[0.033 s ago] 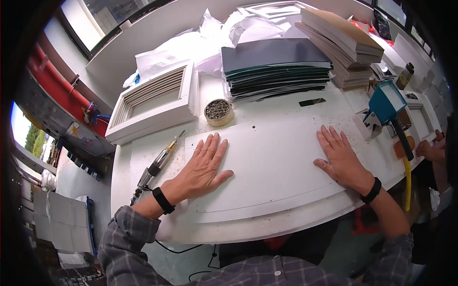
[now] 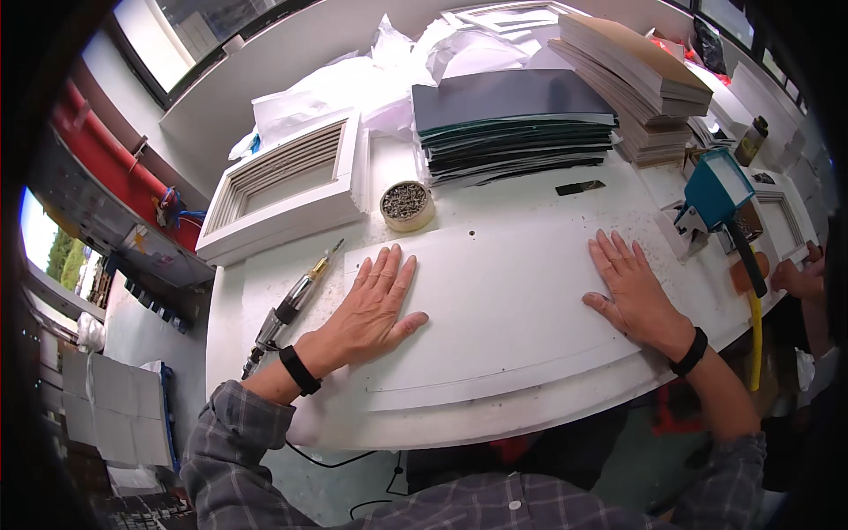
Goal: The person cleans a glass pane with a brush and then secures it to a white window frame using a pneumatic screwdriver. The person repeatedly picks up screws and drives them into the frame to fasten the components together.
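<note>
Beyond the table's left end, a red pipe (image 2: 110, 150) slants down along the wall, and a stack of pale sheets (image 2: 128, 415) stands lower down near the floor. On the left part of the white table (image 2: 230, 349), a pile of white frames (image 2: 278, 228) rests near the far edge, with a slim power tool (image 2: 290, 307) lying aslant in front, its tip pointing away from the person. The left hand (image 2: 378, 300) lies palm down on the left part of a white panel (image 2: 503, 309), fingers side by side and stretched forward, thumb held out. Just beyond the panel sits a round tub (image 2: 407, 221) filled with small metal pieces. Behind the panel's middle rises a stack of dark sheets (image 2: 517, 102), with a small dark strip (image 2: 580, 188) lying near it. The right hand (image 2: 630, 287) lies flat on the panel's right part, fingers slightly spread, thumb turned inward; it grips nothing. Farther right stand a tall stack of brown boards (image 2: 632, 71) and a teal tool (image 2: 720, 190) with a black handle; beneath it hangs a yellow hose (image 2: 755, 344). Another person's hand (image 2: 799, 278) shows at the right edge.
</note>
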Tool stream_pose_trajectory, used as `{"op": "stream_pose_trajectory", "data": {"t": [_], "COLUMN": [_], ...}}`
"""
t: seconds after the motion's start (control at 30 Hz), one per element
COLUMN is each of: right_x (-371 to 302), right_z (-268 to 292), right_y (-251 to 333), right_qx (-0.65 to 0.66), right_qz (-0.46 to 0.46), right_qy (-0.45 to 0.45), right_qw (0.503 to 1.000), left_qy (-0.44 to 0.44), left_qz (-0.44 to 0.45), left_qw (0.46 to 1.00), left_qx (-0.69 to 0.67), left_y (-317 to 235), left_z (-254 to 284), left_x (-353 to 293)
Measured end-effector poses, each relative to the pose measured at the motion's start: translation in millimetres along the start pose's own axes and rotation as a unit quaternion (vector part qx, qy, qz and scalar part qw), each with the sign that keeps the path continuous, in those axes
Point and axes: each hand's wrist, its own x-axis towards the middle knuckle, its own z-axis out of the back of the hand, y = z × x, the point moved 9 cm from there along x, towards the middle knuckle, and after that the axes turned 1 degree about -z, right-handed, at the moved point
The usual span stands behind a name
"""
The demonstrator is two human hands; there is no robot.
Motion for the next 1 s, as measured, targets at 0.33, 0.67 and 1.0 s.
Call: {"op": "stream_pose_trajectory", "data": {"t": [0.33, 0.67, 1.0], "right_x": [1, -3, -44], "right_z": [3, 6, 8], "right_y": [2, 1, 171], "right_qx": [-0.018, -0.055, 0.088], "right_qz": [-0.013, -0.019, 0.142], "right_qy": [-0.008, -0.072, -0.107], "right_qw": [1.0, 0.996, 0.98], "left_qy": [0.038, 0.045, 0.006], "left_qz": [0.013, 0.036, 0.042], "left_qw": [0.999, 0.998, 0.995], "left_qx": [-0.013, -0.036, -0.089], "left_y": [2, 2, -8], "left_z": [-4, -6, 9], "left_x": [-80, -94, -91]}}
